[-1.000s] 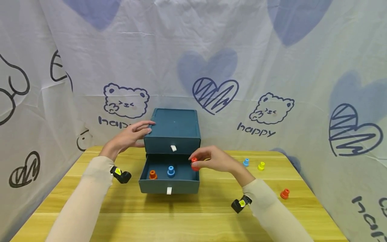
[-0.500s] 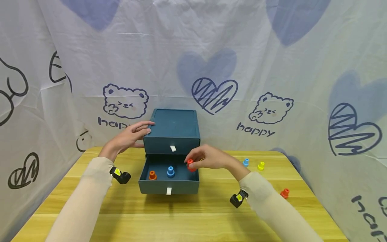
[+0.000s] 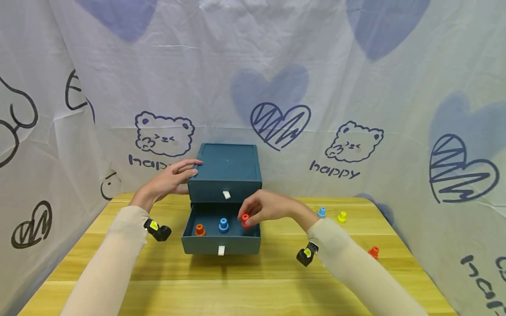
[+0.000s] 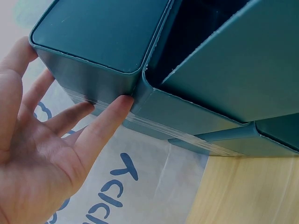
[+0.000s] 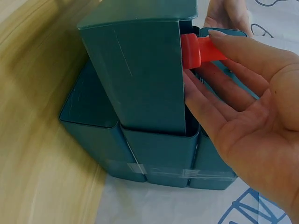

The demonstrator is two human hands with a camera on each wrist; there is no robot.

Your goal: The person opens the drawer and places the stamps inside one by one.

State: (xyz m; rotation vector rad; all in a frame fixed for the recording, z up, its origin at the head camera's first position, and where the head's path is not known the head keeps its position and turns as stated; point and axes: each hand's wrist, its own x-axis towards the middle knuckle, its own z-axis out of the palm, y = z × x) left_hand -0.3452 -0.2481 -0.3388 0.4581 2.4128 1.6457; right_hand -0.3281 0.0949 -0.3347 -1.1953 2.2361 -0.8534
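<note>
A dark teal drawer cabinet (image 3: 227, 162) stands on the wooden table, with a lower drawer (image 3: 221, 245) pulled out. My right hand (image 3: 272, 207) pinches a red stepped plastic peg (image 3: 245, 220) between thumb and fingers, just inside the drawer's right side. The right wrist view shows the red peg (image 5: 190, 51) at the drawer wall, its narrow end under the thumb. Beside it in the drawer stand a blue peg (image 3: 223, 225) and an orange peg (image 3: 200, 230). My left hand (image 3: 168, 180) rests with extended fingers against the cabinet's left side and top edge.
On the right part of the table (image 3: 276, 281) stand a light blue peg (image 3: 322, 212), a yellow peg (image 3: 341, 217) and another red peg (image 3: 374, 251), the last partly hidden by the right sleeve. A printed cloth (image 3: 221, 96) hangs behind. White pull tabs (image 3: 221, 250) stick out from the drawers.
The right hand has carried the red peg a little leftward and down, from the drawer's right edge to inside it. The left hand has kept its place on the cabinet.
</note>
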